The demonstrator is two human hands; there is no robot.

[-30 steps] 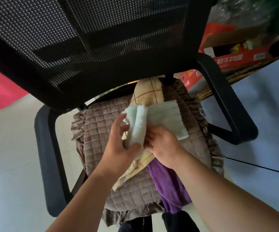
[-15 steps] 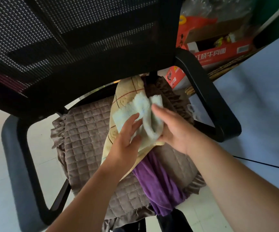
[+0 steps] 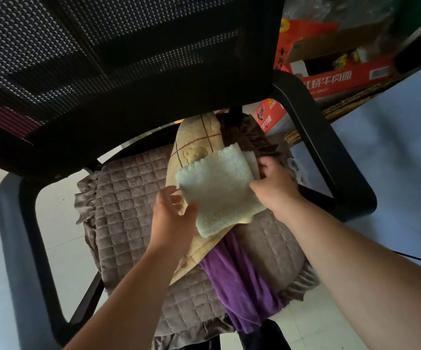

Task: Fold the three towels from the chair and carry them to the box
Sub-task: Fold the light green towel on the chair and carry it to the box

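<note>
Plainly the first fold is in hand: a pale towel (image 3: 219, 190) is held just above the chair (image 3: 133, 210) seat, already doubled into a rough square. The right hand (image 3: 275, 188) pinches its right edge, where the layers meet, fingers closed on the cloth. The left hand (image 3: 174, 215) is half open at the lower left corner, thumb on top, fingers partly tucked under; whether it truly grips cannot be told. Beneath lie a cream towel (image 3: 199, 140) with red lines and a purple towel (image 3: 239, 274), both unfolded and draped over the seat's front edge.

Next, by the look of it, comes one more fold or setting this towel aside flat, with corners kept aligned so the layers do not slip.

A red box (image 3: 343, 77) sits behind the chair, cut off by the backrest; whether it is the target is unclear.
</note>
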